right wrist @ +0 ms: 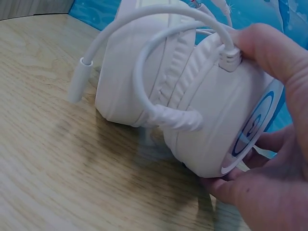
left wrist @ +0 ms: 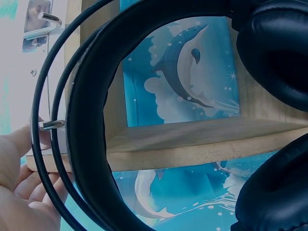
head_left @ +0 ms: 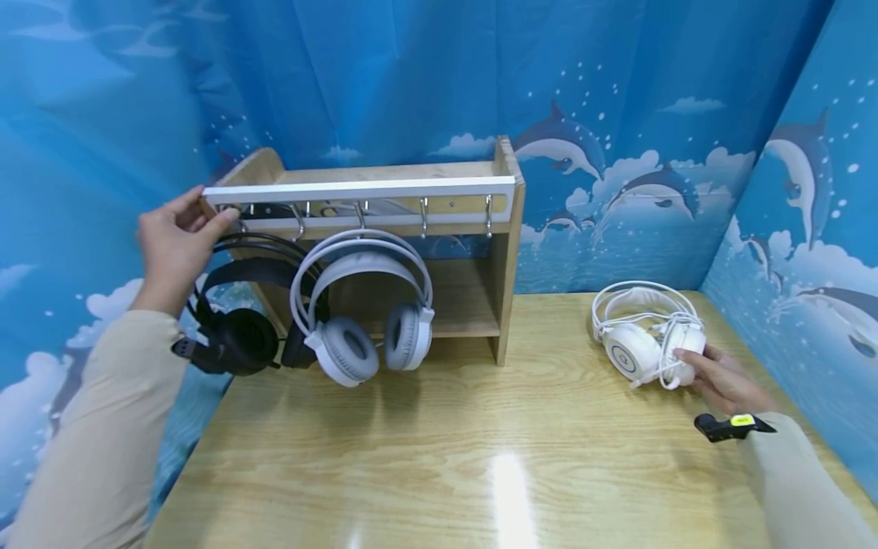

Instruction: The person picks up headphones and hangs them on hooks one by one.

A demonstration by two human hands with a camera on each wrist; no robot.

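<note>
My left hand grips the left end of a white hook rail along the top of a wooden shelf. Beside that hand, a black headset hangs from a hook; in the left wrist view, its headband fills the middle. White headphones with grey ear pads hang next to it. On the table at the right lies another white headset, its cable bundled over it. My right hand holds its right ear cup, thumb on top and fingers beneath. A microphone boom curves from that cup.
The wooden shelf stands at the back left of the wood-grain table. Bare metal hooks line the rail's right part. Blue dolphin-print curtains enclose the back and sides.
</note>
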